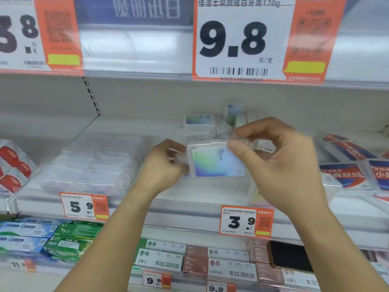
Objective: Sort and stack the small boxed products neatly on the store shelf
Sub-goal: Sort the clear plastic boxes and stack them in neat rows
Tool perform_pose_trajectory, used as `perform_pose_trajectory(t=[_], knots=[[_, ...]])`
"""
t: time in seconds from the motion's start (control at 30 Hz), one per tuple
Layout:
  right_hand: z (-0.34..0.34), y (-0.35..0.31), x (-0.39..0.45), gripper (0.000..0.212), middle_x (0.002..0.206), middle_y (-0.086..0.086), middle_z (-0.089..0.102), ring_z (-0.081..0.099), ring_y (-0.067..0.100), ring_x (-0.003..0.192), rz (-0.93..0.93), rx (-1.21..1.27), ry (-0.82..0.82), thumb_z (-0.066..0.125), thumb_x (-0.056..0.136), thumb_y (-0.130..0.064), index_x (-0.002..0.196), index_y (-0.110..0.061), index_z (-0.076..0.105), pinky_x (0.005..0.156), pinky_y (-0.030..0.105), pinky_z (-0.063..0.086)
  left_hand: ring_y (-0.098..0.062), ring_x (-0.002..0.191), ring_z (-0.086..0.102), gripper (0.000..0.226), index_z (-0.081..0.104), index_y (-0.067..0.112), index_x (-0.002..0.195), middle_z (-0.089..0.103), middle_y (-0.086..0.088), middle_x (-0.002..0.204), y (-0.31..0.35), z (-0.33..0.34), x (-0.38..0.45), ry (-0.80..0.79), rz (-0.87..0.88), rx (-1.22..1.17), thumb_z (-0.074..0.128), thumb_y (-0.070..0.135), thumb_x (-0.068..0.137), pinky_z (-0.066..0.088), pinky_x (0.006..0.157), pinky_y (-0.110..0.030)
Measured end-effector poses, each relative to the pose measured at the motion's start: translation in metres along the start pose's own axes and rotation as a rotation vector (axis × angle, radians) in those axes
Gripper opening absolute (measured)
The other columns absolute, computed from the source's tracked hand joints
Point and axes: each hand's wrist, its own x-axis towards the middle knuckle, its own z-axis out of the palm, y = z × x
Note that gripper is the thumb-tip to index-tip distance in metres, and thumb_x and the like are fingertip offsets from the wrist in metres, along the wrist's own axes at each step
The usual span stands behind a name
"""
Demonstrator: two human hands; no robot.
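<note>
Head cam, looking into a white store shelf (130, 127) at about chest level

Both hands up in the middle of the shot. Left hand (166, 165) curled around the left edge of a small clear box (216, 160) with a blue-green gradient card inside, fingers wrapped on it, a bit smeared by blur. Right hand (280, 161) pinching the same box at its top right corner, thumb in front, fingers bent over the top. Box held flat-on to the camera, tilted slightly, lifted off the shelf board

Right behind it, a stack of the same boxes (200, 128) sitting further back on the shelf, barcode label showing on the front one. Another box of that kind (234, 110) standing upright deeper in, too blurry to read

Left side of the shelf: rows of clear packs (94, 163) lying flat, contents washed out. Far left, red and white packs (14, 163). Far right, red and blue packs (345, 175) in clear cases

Price tags on the shelf lip: 5.9 tag (84, 206) on the left, 3.9 tag (246, 222) just under the right wrist. Big 9.8 tag (242, 39) hanging from the shelf above

Below: green and blue toothpaste boxes (63, 239) at left, white and brownish boxes (210, 262) in the middle, a black phone (290, 258) lying on top of boxes at right
</note>
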Motion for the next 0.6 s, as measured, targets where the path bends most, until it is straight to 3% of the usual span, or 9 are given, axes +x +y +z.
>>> perform_pose_trajectory(t=[0.1,0.23,0.33,0.4,0.47,0.6], knots=[[-0.006,0.004,0.008,0.028,0.088,-0.013,0.072,0.069,0.004,0.087,0.005,0.004,0.115,0.085,0.068,-0.036,0.09,-0.027,0.069,0.076,0.03,0.06,-0.012,0.078,0.067,0.041,0.065,0.021,0.106,0.07,0.004,0.093,0.007,-0.011,-0.001,0.109,-0.009,-0.289,0.084,0.014,0.071,0.051,0.067,-0.019],[-0.012,0.011,0.014,0.03,0.091,-0.02,0.072,0.069,-0.003,0.087,0.032,-0.05,0.057,0.085,0.062,-0.043,0.086,-0.033,0.07,0.081,0.024,0.059,-0.01,0.089,0.071,0.031,0.069,0.017,0.108,0.076,0.001,0.098,0.016,-0.023,-0.009,0.081,0.0,-0.552,0.078,0.014,0.078,0.052,0.074,-0.018],[-0.013,0.014,0.017,0.026,0.089,-0.025,0.071,0.069,-0.008,0.081,0.004,-0.093,-0.016,0.084,0.063,-0.044,0.085,-0.036,0.074,0.078,0.012,0.054,-0.005,0.091,0.07,0.025,0.073,0.016,0.105,0.076,0.004,0.101,0.02,-0.022,-0.016,-0.028,0.093,-0.51,0.075,0.016,0.081,0.05,0.075,-0.012],[-0.01,0.017,0.018,0.026,0.093,-0.021,0.073,0.068,-0.006,0.084,-0.072,-0.14,-0.089,0.085,0.066,-0.041,0.088,-0.029,0.078,0.077,0.008,0.051,-0.008,0.097,0.069,0.026,0.074,0.015,0.105,0.075,0.005,0.104,0.021,-0.017,-0.021,-0.111,0.129,-0.436,0.075,0.023,0.079,0.053,0.079,-0.017],[-0.004,0.023,0.02,0.03,0.095,-0.012,0.075,0.066,-0.002,0.092,-0.177,-0.246,-0.176,0.086,0.067,-0.037,0.091,-0.02,0.08,0.082,0.011,0.051,-0.011,0.102,0.068,0.03,0.074,0.016,0.105,0.075,0.006,0.106,0.021,-0.01,-0.025,-0.187,0.152,-0.39,0.075,0.027,0.077,0.055,0.077,-0.019],[0.005,0.033,0.024,0.031,0.099,-0.001,0.077,0.07,0.01,0.089,-0.27,-0.377,-0.314,0.087,0.067,-0.034,0.092,-0.016,0.081,0.085,0.023,0.05,-0.014,0.107,0.066,0.032,0.072,0.016,0.11,0.073,0.004,0.111,0.021,-0.007,-0.026,-0.259,0.175,-0.378,0.073,0.025,0.08,0.055,0.078,-0.019]])
